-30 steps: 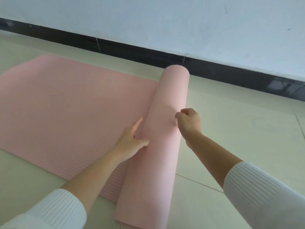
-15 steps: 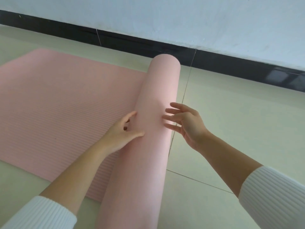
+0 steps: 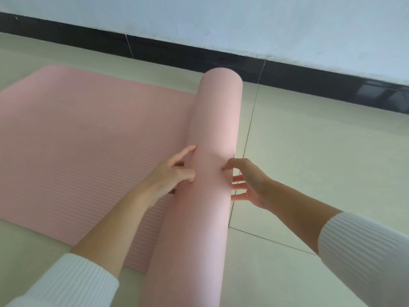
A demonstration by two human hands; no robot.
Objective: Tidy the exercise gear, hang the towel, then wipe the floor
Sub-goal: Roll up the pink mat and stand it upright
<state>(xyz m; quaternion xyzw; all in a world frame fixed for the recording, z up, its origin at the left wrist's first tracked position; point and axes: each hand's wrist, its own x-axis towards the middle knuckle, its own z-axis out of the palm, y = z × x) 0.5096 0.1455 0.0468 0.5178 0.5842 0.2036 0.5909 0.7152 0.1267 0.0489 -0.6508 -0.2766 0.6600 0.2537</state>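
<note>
**Pink mat half rolled on the floor**

Head cam: the pink yoga mat (image 3: pixel 84 138) lies on the tiled floor (image 3: pixel 309 151) near the wall, its right part in a fat roll (image 3: pixel 205 173). Left hand (image 3: pixel 170 176) presses the roll's left side, fingers loosely curled. Right hand (image 3: pixel 250 182) touches the right side, fingers spread wide, gripping nothing.

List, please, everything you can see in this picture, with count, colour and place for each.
exercise mat: one, pink, ribbed, part rolled; flat part on the floor at left, roll running down the centre.
floor tiles: several, pale cream, dark joints, right and foreground.
skirting: one band, black, along the wall foot.
wall: one, pale grey-white, top.
sleeves: two, white ribbed, bottom corners.
left hand: on the roll's left side.
right hand: fingers spread, at the roll's right side.
</note>
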